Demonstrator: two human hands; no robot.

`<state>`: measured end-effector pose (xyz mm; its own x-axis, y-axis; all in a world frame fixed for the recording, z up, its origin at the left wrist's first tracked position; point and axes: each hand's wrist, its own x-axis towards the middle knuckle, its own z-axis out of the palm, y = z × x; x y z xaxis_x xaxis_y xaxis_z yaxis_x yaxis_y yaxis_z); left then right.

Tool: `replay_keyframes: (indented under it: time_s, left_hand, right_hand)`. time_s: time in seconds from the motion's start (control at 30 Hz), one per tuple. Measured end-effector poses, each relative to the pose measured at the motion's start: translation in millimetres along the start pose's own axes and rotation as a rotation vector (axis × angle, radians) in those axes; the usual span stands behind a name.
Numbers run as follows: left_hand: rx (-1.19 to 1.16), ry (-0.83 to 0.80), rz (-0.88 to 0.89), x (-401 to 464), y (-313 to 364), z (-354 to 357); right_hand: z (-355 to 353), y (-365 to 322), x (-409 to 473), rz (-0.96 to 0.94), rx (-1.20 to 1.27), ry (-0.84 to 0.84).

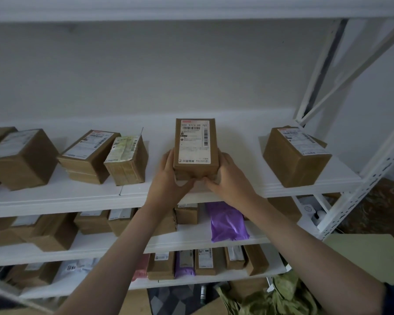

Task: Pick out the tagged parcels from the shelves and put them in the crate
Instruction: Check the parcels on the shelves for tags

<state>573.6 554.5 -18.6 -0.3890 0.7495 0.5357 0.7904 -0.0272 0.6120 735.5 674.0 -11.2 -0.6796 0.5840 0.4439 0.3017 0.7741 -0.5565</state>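
We hold a brown box (pixel 196 153) with both hands at the front of the top shelf (pixel 55 196). The box is long and thin, made of cardboard, and it points away from us. A big white label (pixel 194 142) covers most of its top, with a red strip at the far end, black bar codes and small print we cannot read. Our left hand (pixel 168 178) presses on the left side of the box, and our right hand (pixel 228 178) presses on the right side. Our thumbs lie along the sides and our fingers curl under the near end, almost meeting. We cannot tell if the box is touching the shelf or is just off it. More brown boxes sit on the same shelf, three to the left and one (pixel 296 155) well apart to the right. On the shelf below lies a purple bag (pixel 228 221) among more boxes.
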Motion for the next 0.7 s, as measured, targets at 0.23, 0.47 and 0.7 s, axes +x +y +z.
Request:
replay_keyframes:
  time_s: [0.23, 0.47, 0.7]
  left_hand:
    - [0.046, 0.148, 0.102, -5.2, 19.8, -4.0]
    - [0.038, 0.134, 0.107, -3.1, 23.1, -9.3]
    - [0.088, 0.124, 0.129, -5.2, 17.6, -7.4]
  right_hand:
    - [-13.1, -14.7, -7.7, -0.119, 0.047, 0.125]
    - [-18.1, -20.9, -7.6, -0.124, 0.036, 0.154]
    - [-17.1, -16.2, -10.8, -0.126, 0.011, 0.143]
